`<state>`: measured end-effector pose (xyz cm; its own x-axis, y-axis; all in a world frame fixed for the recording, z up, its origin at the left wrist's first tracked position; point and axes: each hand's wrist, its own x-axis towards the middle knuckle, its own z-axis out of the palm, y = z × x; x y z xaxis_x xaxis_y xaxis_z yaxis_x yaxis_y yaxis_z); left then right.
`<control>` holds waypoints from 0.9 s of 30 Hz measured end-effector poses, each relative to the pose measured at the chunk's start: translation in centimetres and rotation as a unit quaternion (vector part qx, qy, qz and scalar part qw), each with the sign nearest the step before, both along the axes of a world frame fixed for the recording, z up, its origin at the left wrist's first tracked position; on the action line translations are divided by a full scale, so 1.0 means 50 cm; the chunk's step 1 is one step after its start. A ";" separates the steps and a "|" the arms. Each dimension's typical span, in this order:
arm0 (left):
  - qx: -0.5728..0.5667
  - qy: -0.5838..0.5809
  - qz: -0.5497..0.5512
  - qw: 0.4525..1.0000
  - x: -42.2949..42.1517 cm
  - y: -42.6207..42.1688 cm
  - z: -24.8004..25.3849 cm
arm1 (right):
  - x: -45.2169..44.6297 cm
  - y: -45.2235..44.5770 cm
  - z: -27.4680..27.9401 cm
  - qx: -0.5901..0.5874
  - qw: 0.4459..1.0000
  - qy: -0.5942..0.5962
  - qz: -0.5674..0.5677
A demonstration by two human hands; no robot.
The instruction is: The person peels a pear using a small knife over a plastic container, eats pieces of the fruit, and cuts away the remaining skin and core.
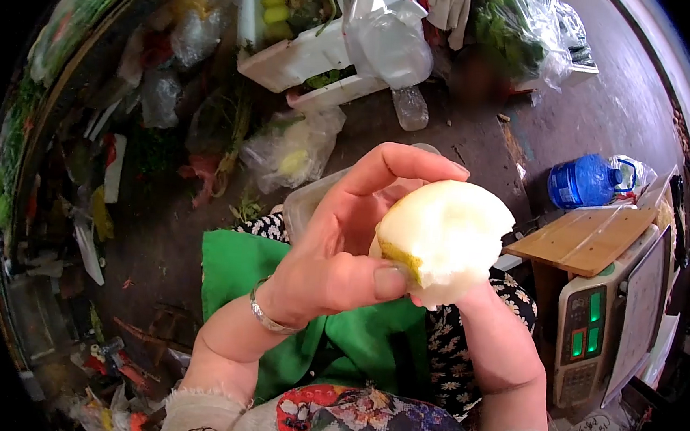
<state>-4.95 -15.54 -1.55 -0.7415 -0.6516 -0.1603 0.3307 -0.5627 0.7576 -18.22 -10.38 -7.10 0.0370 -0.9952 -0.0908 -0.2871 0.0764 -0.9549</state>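
Observation:
A pale-fleshed fruit (pixel 459 230), which looks like a pear, is held up close in front of me. A strip of yellow-green skin shows along its lower left side, and its right and lower edges are ragged. The thumb and fingers of my left hand (pixel 335 250) close around its left side. Behind the fruit, my right hand (pixel 476 296) shows only near the wrist; its fingers are hidden, so its grip cannot be made out. A clear plastic container (pixel 302 210) is partly covered by my left hand. Below lies a green apron (pixel 238 276) over my lap.
A scale (pixel 583 333) with green digits stands at right, beside a wooden board (pixel 584 238) and a blue water jug (pixel 584 181). White foam boxes (pixel 291 62) with vegetables stand ahead. Plastic bags (pixel 294 145) and greens lie on the floor at left.

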 end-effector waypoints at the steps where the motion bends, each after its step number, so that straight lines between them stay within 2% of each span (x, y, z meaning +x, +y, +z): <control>1: -0.001 0.000 -0.009 1.000 0.001 -0.001 0.003 | 0.004 -0.002 -0.015 -0.020 1.000 -0.015 -0.007; 3: -0.001 -0.001 -0.018 1.000 0.003 0.004 0.013 | 0.005 -0.003 -0.010 -0.040 0.999 -0.030 -0.013; 4: 0.026 0.032 -0.021 0.999 0.005 0.012 0.021 | 0.003 -0.007 0.026 -0.045 0.998 -0.035 -0.003; 7: 0.010 0.087 -0.031 0.996 0.012 0.031 0.031 | -0.005 -0.044 0.049 0.047 0.974 0.182 0.123; 9: -0.034 0.110 -0.023 0.993 0.012 0.041 0.032 | 0.014 -0.040 0.005 -0.030 0.964 0.247 0.093; 12: -0.076 0.152 -0.013 0.985 0.001 0.055 0.034 | 0.027 -0.031 -0.018 0.089 0.971 0.218 0.039; 13: -0.084 0.173 -0.007 0.981 -0.010 0.061 0.033 | 0.048 -0.006 -0.021 -0.035 0.969 0.238 -0.050; 14: -0.092 0.194 -0.001 0.977 -0.021 0.067 0.031 | 0.049 -0.005 -0.023 -0.064 0.967 0.237 -0.075; 15: -0.101 0.302 0.100 0.942 -0.054 0.073 0.024 | 0.049 -0.004 -0.025 -0.094 0.962 0.237 -0.099; 16: -0.105 0.355 0.150 0.917 -0.073 0.077 0.015 | 0.050 -0.003 -0.027 -0.123 0.956 0.238 -0.123; 17: -0.111 0.408 0.196 0.885 -0.091 0.081 0.007 | 0.046 -0.007 -0.030 -0.115 0.957 0.246 -0.098; 19: -0.145 0.510 0.142 0.836 -0.108 0.082 -0.006 | 0.033 -0.022 -0.050 -0.072 0.969 0.233 -0.033; 20: -0.142 0.489 0.124 0.851 -0.096 0.089 -0.004 | 0.030 -0.023 -0.048 -0.074 0.969 0.235 -0.036; 22: -0.136 0.376 0.068 0.914 -0.046 0.086 0.054 | 0.025 -0.028 -0.037 -0.016 0.972 0.235 0.014; 23: -0.138 0.345 0.053 0.927 -0.031 0.088 0.067 | 0.025 -0.027 -0.036 -0.031 0.972 0.233 0.011; 25: -0.108 0.331 0.089 0.933 -0.027 0.099 0.069 | 0.026 -0.026 -0.042 -0.040 0.975 0.220 0.001; 27: -0.158 0.339 0.075 0.924 -0.027 0.097 0.067 | 0.029 -0.024 -0.049 -0.046 0.978 0.206 -0.009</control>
